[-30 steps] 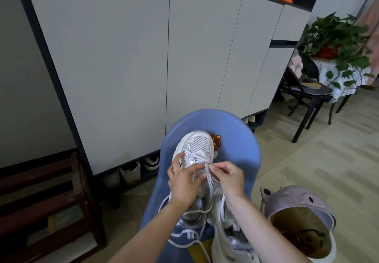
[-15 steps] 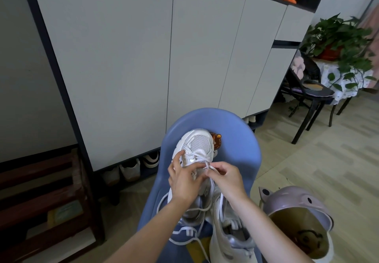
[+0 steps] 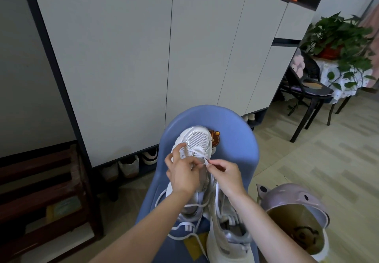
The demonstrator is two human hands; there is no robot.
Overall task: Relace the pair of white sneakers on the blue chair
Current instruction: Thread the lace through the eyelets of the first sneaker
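The right hand [image 3: 226,173] now pinches the lace [image 3: 208,162] tip, drawn slightly rightward from the left hand [image 3: 183,175] — which still grips the propped sneaker [image 3: 195,139] on the blue chair [image 3: 235,139]; second sneaker [image 3: 227,236] alongside, unmoved.

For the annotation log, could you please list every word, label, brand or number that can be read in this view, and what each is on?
No text can be read.
Round bear sticker on the blue chair: rim print too small to read.
Greenish label on the wooden shelf at left: blurred.
Sneaker being laced and second sneaker: no brand mark legible.
Pink bin: face drawing only, no words.
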